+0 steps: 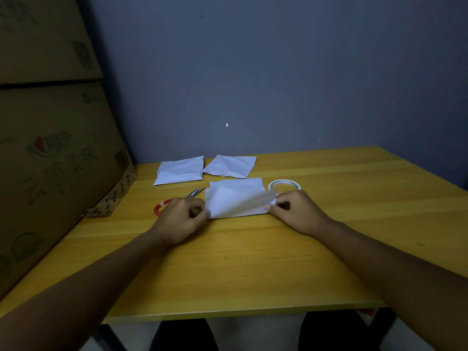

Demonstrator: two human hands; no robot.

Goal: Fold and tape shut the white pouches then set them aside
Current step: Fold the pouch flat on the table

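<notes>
Both hands, L [183, 216] & R [295, 211], pinch pouch [235, 202] side edges; tbl [253, 262] front bare.

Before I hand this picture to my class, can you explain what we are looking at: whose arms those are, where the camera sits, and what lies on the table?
There is no machine here. A person wears a camera on the head, so you look down along their own bare arms. The left hand and right hand each pinch an end of a white pouch, folding it on the yellow table. Two more white pouches lie further back, near the wall. Red-handled scissors lie by the left hand, partly hidden behind it, and a tape roll lies beyond the right. Cardboard boxes stand at the left.
</notes>
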